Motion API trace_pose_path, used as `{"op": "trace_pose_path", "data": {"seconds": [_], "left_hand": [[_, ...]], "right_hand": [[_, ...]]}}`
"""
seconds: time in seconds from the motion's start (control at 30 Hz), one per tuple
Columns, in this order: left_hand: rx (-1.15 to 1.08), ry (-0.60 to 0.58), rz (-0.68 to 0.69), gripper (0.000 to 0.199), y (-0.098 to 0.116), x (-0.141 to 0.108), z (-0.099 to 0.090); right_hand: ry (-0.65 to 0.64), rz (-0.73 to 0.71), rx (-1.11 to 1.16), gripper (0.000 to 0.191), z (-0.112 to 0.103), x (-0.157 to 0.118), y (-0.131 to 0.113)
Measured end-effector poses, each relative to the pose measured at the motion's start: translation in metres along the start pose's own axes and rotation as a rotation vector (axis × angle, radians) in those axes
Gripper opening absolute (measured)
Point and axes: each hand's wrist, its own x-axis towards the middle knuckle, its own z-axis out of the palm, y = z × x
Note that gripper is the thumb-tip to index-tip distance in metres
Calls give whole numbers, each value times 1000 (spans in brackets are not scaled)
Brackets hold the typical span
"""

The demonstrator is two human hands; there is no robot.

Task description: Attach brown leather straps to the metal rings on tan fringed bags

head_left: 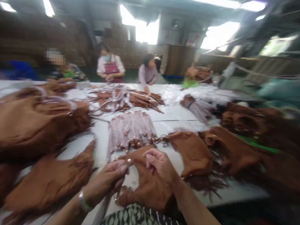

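Three people (110, 68) are across the white tabletop (169, 119). One brown bag (151, 189), soft and creased with a shiny stud (129, 160), lies nearest, beneath two hands. The left hand (112, 177) has its fingers clamped on its narrow end; the right hand's (161, 164) fingers curl together above it.

The left hand (115, 174) pinches with thumb against fingers, its forearm (72, 207) rising from seven o'clock. The right hand (160, 163) reaches in from five o'clock, fingers curled towards ten o'clock.
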Motion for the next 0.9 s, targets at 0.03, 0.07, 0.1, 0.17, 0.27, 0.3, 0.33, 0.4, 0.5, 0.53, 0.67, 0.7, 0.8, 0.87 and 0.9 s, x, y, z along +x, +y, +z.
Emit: {"op": "trace_pose_path", "data": {"seconds": [0.03,0.07,0.1,0.17,0.27,0.3,0.33,0.4,0.5,0.53,0.67,0.7,0.8,0.87,0.9], "left_hand": [[-7,9,24,28,-1,-9,-3],[-6,-5,52,28,-1,-14,-4],[-1,-22,79,29,0,-18,-3],[6,-16,120,30,3,-24,1],[-5,26,143,31,3,-36,5],[-9,34,137,32,3,-40,6],[-10,38,129,33,2,-44,7],[7,52,125,35,-1,-51,8],[136,175,236,32,-6,-56,8],[220,250,274,31,-9,-57,7],[577,540,294,25,-23,-60,5],[628,593,294,27,-26,-61,6],[693,650,315,40,-29,-62,10],[648,596,336,36,-28,-61,10],[574,547,335,31,-28,-61,8]], "right_hand": [[-46,13,37,19,5,8,4],[-73,28,66,19,7,14,6],[-86,44,90,20,7,18,6],[-111,78,123,24,10,24,5],[-220,146,134,31,24,27,0],[-287,167,121,34,32,28,-1],[-366,192,102,36,39,28,-1],[-504,242,65,39,54,30,-2],[-598,286,80,40,68,30,-1],[-602,287,96,40,70,29,-1],[-579,305,98,40,74,27,4],[-571,311,87,40,74,27,5],[-568,308,82,40,75,27,8],[-570,304,78,39,76,29,10],[-576,303,67,39,76,30,11]]}}
